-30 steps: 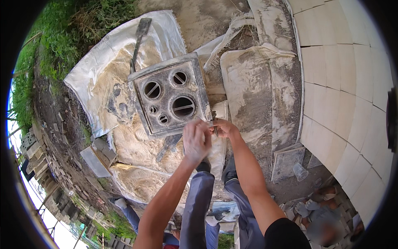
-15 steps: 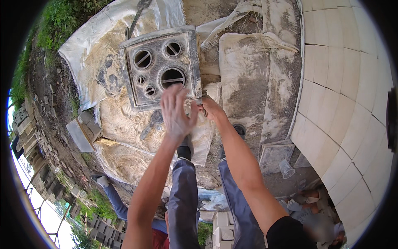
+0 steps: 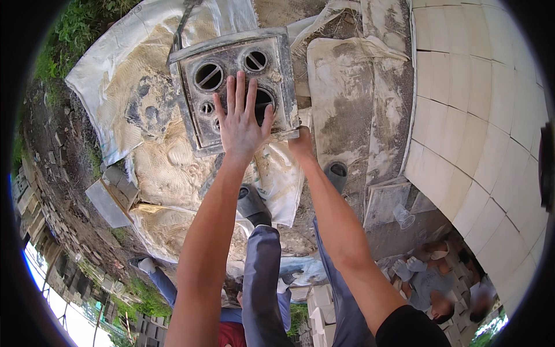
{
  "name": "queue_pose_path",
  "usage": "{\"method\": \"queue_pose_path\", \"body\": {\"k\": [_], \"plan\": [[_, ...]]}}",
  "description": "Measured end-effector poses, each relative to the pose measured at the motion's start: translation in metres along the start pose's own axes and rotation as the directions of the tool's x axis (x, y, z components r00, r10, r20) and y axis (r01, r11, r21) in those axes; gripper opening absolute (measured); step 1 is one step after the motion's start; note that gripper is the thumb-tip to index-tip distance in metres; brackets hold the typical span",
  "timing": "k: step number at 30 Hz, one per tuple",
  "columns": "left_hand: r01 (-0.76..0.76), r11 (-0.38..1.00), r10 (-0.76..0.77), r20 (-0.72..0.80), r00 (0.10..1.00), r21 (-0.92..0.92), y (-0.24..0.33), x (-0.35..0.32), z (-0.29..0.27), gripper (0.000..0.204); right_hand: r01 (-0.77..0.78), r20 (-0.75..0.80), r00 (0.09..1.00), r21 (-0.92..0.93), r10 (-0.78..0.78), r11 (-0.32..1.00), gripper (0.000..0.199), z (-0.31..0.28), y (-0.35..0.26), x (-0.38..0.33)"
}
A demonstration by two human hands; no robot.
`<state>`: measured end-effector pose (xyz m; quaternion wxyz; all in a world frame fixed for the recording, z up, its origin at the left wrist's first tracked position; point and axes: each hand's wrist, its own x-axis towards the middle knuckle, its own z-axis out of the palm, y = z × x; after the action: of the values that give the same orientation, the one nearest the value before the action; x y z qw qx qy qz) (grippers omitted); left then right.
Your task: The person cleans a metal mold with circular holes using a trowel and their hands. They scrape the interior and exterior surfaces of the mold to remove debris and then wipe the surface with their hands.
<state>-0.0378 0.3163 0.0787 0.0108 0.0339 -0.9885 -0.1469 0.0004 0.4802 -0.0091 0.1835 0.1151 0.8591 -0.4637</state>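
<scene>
No legible text, label, number or sign anywhere in view. One small dark mark, roundish, on the white sheet, close to its edge at upper left; too small to make out, cannot tell whether it is lettering.

Rough, matt box; woven plastic sheet
</scene>
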Motion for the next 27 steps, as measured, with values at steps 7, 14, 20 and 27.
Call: {"method": "queue_pose_path", "body": {"k": [7, 14, 20, 27], "plan": [[0.003, 1.0, -0.003, -0.008, 1.0, -0.026, -0.001, 0.001, 0.001, 0.062, -0.022, -0.185, 0.983, -0.079, 0.007, 0.997, 0.016, 0.004, -0.011, -0.006], [0.0, 0.998, -0.002, -0.023, 1.0, -0.055, 0.004, 0.001, 0.003, 0.062, -0.061, -0.292, 0.956, -0.111, 0.026, 0.992, 0.02, 0.003, -0.001, -0.007], [0.012, 0.998, -0.012, -0.009, 1.0, -0.057, 0.001, -0.001, 0.003, 0.063, -0.136, -0.28, 0.955, -0.113, 0.1, 0.984, 0.022, 0.006, -0.01, -0.012], [0.005, 0.999, -0.006, -0.016, 1.0, -0.051, -0.001, -0.005, 0.001, 0.063, -0.1, -0.307, 0.95, -0.15, 0.05, 0.984, 0.023, 0.011, -0.01, -0.016]]}}
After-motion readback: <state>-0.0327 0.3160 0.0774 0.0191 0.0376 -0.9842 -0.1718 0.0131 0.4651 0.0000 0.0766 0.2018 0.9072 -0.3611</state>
